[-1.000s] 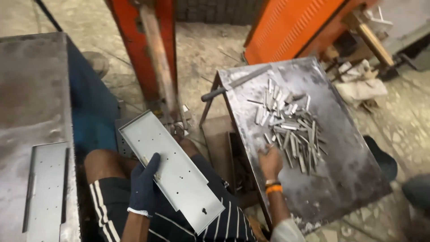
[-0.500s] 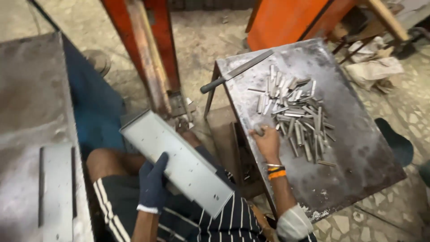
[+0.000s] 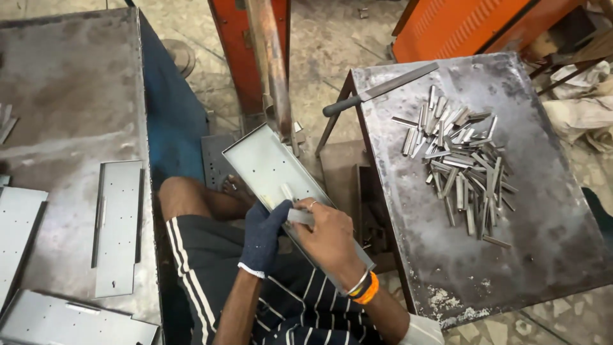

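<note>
While the gloved left hand (image 3: 265,235) grips the tray (image 3: 274,176), the right hand (image 3: 329,237) pinches a small strip (image 3: 299,216); best seated flat, square to the tray wall

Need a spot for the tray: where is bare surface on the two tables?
Right steel table: bare along the near edge and right side; the pile of short metal strips crowds the middle, a black-handled file the far-left corner. Left grey table: bare far half; perforated plates fill the near part.
</note>
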